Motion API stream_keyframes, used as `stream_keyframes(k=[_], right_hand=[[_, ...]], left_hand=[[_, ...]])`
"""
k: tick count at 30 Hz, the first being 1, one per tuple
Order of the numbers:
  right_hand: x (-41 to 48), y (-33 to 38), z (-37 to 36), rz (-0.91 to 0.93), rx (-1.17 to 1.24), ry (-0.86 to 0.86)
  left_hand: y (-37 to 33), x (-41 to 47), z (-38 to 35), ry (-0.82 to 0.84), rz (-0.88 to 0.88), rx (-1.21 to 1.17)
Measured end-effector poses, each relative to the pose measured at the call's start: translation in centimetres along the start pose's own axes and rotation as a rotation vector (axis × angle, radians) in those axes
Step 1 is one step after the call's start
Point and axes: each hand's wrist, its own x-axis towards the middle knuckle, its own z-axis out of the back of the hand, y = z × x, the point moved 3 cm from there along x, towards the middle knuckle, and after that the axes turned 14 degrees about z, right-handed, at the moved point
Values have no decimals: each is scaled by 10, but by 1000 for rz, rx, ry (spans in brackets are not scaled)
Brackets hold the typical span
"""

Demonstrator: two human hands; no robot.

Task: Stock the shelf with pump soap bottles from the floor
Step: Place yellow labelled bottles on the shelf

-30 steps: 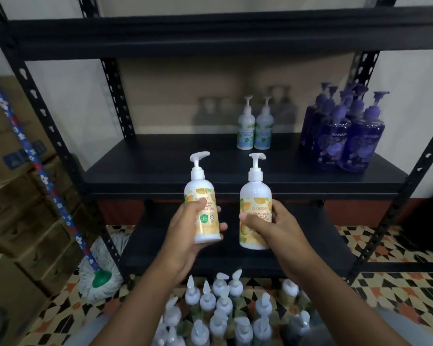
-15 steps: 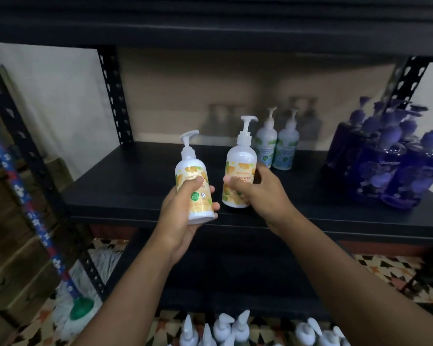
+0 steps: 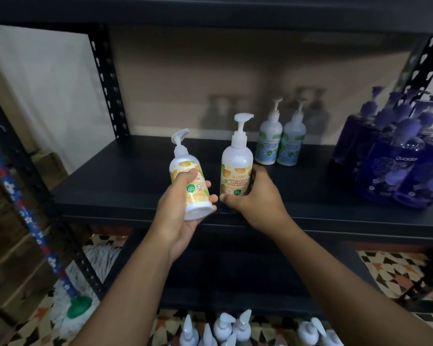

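My left hand grips a white pump soap bottle with an orange label, tilted left, just in front of the black shelf. My right hand grips a second orange-label bottle, upright, its base at the shelf's front part. Whether it rests on the board I cannot tell. Two green-label pump bottles stand at the back of the shelf. Several purple bottles stand at its right. More white pump bottles stand on the floor below.
A mop with a blue patterned handle leans at the left beside cardboard boxes. Black perforated shelf posts stand at left and right. A lower shelf board lies under my arms. The floor is patterned tile.
Both hands have carried their bottles up from the floor level and forward to the shelf. The right bottle has come down upright at the shelf's front. The view has moved closer.
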Motion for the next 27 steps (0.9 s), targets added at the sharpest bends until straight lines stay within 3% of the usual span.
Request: stream_keyframes(k=[11, 27], right_hand=[[71, -13, -14, -101, -141, -47], [131, -38, -34, -22, -264, -111]], left_hand=[[-2, 6, 1, 19, 9, -52], [-2, 8, 3, 44, 10, -47]])
